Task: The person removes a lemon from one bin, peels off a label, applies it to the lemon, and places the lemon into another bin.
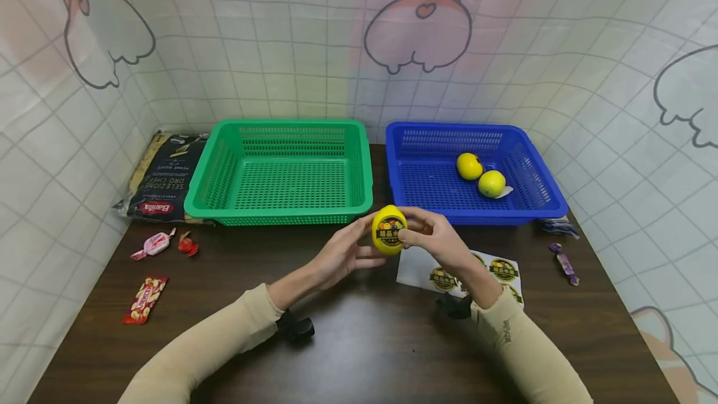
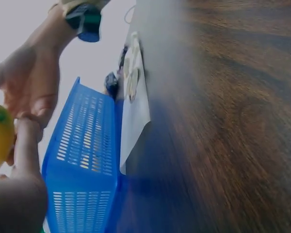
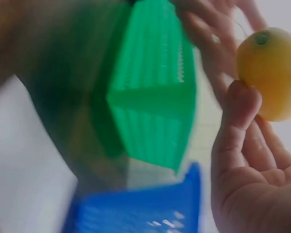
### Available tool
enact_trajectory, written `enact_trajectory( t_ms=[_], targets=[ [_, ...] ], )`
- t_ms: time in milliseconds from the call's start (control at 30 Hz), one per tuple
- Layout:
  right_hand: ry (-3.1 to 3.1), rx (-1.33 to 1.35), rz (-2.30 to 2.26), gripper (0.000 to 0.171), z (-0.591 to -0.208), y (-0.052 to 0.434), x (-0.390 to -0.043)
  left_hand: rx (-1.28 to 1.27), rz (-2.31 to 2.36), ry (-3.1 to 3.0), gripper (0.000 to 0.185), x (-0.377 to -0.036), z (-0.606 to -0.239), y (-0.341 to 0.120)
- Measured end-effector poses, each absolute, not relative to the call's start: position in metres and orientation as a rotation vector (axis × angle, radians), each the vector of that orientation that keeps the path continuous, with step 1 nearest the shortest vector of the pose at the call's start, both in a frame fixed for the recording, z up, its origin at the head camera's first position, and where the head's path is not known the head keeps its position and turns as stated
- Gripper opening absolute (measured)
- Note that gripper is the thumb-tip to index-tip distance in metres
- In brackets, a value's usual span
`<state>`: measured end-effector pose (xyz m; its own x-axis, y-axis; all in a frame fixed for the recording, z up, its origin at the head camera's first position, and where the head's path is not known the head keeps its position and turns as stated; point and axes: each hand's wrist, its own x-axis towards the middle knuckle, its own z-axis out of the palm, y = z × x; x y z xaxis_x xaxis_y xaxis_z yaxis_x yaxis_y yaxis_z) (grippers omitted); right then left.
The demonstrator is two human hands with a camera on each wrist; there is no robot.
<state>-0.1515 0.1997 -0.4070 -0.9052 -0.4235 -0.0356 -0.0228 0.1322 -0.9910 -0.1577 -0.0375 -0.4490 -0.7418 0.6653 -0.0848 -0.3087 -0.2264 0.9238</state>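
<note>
Tabletop: dark brown wooden tabletop, walled in by a white grid-pattern cloth with cartoon prints.
Green basket: empty green perforated plastic basket at the far side, left of centre.
Blue basket: blue perforated plastic basket just right of the green one — two yellow lemons lie in its far right part, one with a white scrap under it.
Pasta bag: dark bag of pasta lying far left, beside the green basket.
Sticker sheet: white sheet of round dark stickers flat on the tabletop, near right, partly under the right wrist.
Sweets: red snack packet and two wrapped sweets at the left edge; purple wrapped sweets at the right edge.
Held fruit: yellow lemon with a round dark sticker, raised above the tabletop at centre, just in front of the gap between the two baskets; sticker faces the person.
Left hand: left hand cups the lemon from its left, fingers curled round the far side.
Right hand: right hand holds it from the right — thumb pressing on the sticker, fingers curled behind.
Key relation: the lemon sits between both hands, touching each; its long axis stands roughly upright, and the blue basket lies far-right of it, nearer the right hand.
</note>
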Motion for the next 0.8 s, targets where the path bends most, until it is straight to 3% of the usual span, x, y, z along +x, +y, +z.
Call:
enact_trajectory(
  t_ms=[267,433,800],
  targets=[
    [2.355,-0.338,-1.684,0.057,-0.346,0.238,-0.198,0.234,2.003,1.514,0.049,-0.169,-0.454,-0.026],
    [2.478,-0.174,-1.520,0.066,-0.315,0.257,-0.239,0.189,1.975,1.528,0.048,-0.173,-0.457,-0.012],
    [2.500,0.004,-1.227,0.083,-0.304,0.276,-0.321,0.133,2.004,1.579,0.052,-0.194,-0.456,0.023]
  ],
)
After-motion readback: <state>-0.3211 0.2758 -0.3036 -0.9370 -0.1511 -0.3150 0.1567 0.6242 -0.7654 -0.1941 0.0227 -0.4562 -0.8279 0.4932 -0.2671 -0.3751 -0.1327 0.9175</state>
